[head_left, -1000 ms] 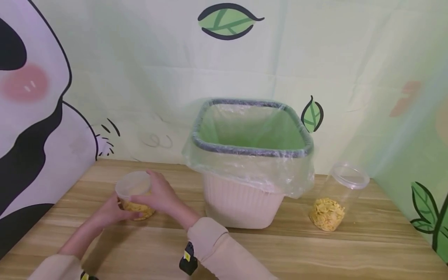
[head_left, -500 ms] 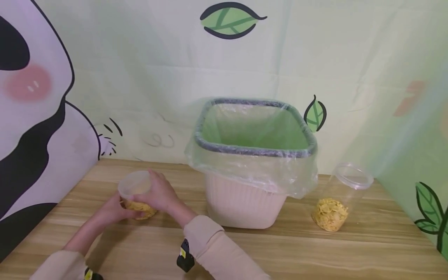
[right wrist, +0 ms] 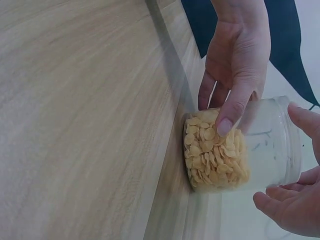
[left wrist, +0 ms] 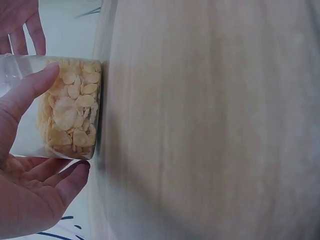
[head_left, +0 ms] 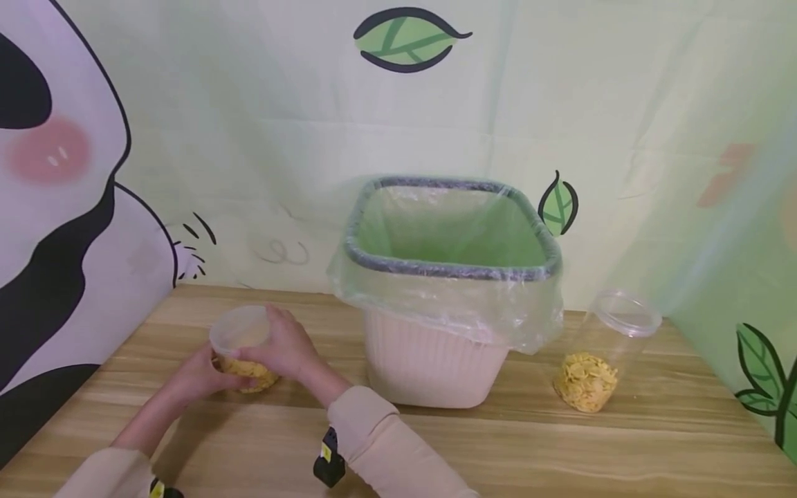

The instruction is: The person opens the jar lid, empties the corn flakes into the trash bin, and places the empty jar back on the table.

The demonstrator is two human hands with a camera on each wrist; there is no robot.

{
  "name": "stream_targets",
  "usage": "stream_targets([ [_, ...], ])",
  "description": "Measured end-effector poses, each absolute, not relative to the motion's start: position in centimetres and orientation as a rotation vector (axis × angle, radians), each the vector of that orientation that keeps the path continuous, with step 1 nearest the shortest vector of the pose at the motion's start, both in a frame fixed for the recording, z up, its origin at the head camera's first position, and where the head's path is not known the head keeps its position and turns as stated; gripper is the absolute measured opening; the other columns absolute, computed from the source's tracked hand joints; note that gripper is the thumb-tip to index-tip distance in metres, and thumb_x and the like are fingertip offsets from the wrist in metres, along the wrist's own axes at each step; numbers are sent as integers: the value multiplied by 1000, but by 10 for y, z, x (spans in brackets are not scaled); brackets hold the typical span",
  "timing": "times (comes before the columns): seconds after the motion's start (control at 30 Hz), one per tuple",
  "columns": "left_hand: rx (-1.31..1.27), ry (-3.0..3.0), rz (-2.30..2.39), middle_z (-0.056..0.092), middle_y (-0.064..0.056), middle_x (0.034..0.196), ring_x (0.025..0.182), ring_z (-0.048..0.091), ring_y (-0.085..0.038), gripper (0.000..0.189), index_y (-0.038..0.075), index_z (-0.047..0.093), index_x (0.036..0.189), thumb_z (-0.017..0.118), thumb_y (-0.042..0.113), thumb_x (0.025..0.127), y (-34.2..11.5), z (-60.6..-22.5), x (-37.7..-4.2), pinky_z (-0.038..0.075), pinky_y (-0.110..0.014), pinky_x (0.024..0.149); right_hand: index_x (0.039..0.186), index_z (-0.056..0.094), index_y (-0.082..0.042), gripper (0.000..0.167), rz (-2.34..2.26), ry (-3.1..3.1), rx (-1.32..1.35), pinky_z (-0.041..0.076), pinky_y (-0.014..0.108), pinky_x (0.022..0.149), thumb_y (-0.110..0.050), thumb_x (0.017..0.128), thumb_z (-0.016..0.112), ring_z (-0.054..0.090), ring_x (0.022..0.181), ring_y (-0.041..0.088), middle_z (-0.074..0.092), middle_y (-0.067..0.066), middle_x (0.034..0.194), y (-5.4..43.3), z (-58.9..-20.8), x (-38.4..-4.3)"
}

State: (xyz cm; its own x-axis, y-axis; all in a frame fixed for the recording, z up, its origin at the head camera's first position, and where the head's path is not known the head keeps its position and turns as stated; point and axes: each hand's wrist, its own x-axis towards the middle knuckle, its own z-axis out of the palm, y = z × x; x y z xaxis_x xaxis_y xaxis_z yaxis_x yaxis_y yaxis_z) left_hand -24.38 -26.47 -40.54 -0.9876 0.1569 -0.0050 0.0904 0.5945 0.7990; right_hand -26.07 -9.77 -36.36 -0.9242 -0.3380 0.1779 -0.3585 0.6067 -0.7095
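A clear plastic jar [right wrist: 262, 145], partly filled with yellow corn flakes [left wrist: 72, 105], stands on the left of the wooden table. My left hand [head_left: 198, 373] grips its lower side, thumb across the front in both wrist views and fingers behind. Up at the translucent round top [head_left: 239, 326], my right hand [head_left: 288, 349] holds the rim between thumb and fingers. In the right wrist view the right fingertips [right wrist: 272, 200] lie along that rim, below the left hand [right wrist: 240, 60]. Part of the jar is hidden behind both hands in the head view.
A pale ribbed bin [head_left: 429, 363] with a grey rim [head_left: 451, 266] and a clear bag liner [head_left: 405, 301] stands mid-table. Right of it is another clear jar [head_left: 623, 339] with flakes at the bottom. A printed cloth backdrop [head_left: 286, 138] rises behind the table [head_left: 529, 449].
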Motion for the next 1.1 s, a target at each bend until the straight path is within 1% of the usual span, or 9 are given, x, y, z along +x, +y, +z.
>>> stream_targets([
  [0.17,234,2802,1352,40,-33,127,114,40,-44,90,-10,25,133,79,23,70,-263,-401,-242,36,-54,90,136,38,-5,80,1274,-2754,626,38,25,93,-34,73,76,46,114,14,47,7,132,-95,-361,-260],
  [0.33,229,2821,1365,39,-32,129,116,39,-46,91,-8,25,134,79,25,69,-262,-395,-239,37,-56,90,136,39,-6,78,1326,-2710,649,41,24,89,-34,73,76,47,110,13,49,6,128,-92,-357,-258],
  [0.47,234,2813,1410,38,-31,131,117,38,-47,91,-6,24,136,79,23,69,-264,-392,-237,39,-53,90,136,40,-8,77,1366,-2693,641,42,24,86,-35,73,75,48,107,12,50,6,127,-90,-354,-254],
  [0.7,306,2838,1466,41,-28,128,115,40,-44,88,-3,25,136,79,18,70,-265,-390,-233,44,-44,84,136,39,-7,78,1409,-2656,646,41,26,89,-36,73,75,47,110,13,48,6,130,-87,-352,-249],
  [0.9,271,2870,1468,39,-31,128,115,40,-48,87,-5,27,134,80,21,69,-264,-388,-227,43,-50,85,138,38,-9,81,1514,-2624,568,42,29,89,-38,72,76,47,112,15,47,6,132,-84,-352,-243],
  [1.03,273,2921,1445,40,-30,126,113,41,-46,88,-6,28,132,80,23,68,-262,-384,-224,41,-49,86,139,37,-10,83,1570,-2602,525,40,31,92,-39,71,76,46,116,17,46,8,134,-81,-351,-239],
  [1.1,286,2958,1433,42,-29,124,112,42,-43,88,-6,29,131,81,23,67,-260,-382,-222,41,-46,87,139,38,-10,83,1603,-2589,506,40,32,93,-39,71,76,46,117,19,45,8,135,-80,-350,-237],
])
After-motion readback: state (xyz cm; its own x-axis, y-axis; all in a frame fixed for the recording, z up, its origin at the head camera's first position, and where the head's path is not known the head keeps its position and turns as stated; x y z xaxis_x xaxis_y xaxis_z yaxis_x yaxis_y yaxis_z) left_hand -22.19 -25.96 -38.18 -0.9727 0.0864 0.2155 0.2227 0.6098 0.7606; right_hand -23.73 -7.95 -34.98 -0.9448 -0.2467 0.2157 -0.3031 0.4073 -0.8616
